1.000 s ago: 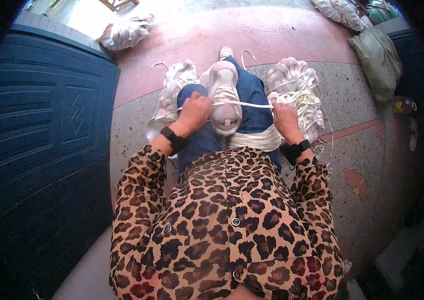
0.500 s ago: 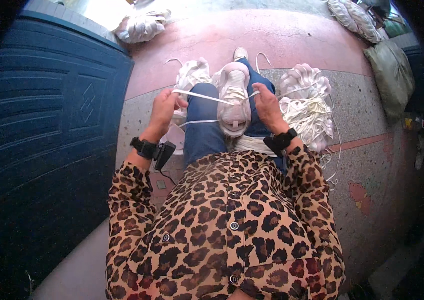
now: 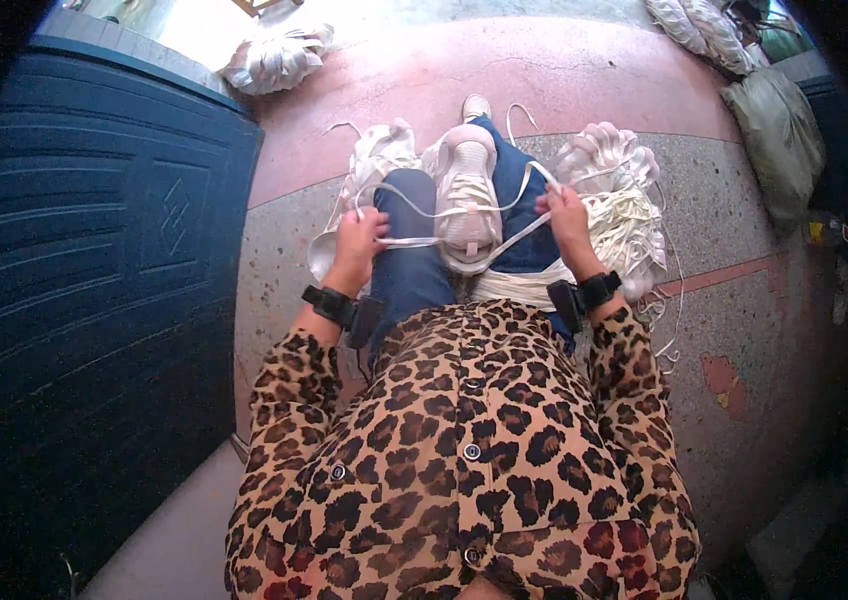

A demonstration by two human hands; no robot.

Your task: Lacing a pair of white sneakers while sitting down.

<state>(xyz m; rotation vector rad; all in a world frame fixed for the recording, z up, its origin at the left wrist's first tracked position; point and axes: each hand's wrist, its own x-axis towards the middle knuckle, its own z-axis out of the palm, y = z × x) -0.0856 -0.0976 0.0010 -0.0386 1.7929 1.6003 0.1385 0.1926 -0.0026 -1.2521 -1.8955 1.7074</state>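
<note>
A pale pink and white sneaker (image 3: 470,228) rests between my thighs, its toe pointing away from me. White lace threads across its front. To the left of the shoe, over my knee, my left hand (image 3: 356,248) is closed on a white shoelace (image 3: 409,242); one strand runs straight to the shoe and another arcs above. My right hand (image 3: 566,225), off to the shoe's right, pinches the lace on its side. From there one strand slants down to the shoe's heel end, while another loops up and back to the lacing.
More pale shoes (image 3: 381,150) lie beyond my left knee. On the right, a heap of loose white laces (image 3: 624,235) lies beside other shoes (image 3: 604,155). A blue panelled door (image 3: 114,220) stands at left; a filled sack (image 3: 776,125) at far right. A white bundle (image 3: 279,60) sits far left.
My left hand has come nearer to me and slightly right. My right hand has shifted right and nearer. The strand stretched across the shoe now hangs in slack curves, with others drawn toward the heel.
</note>
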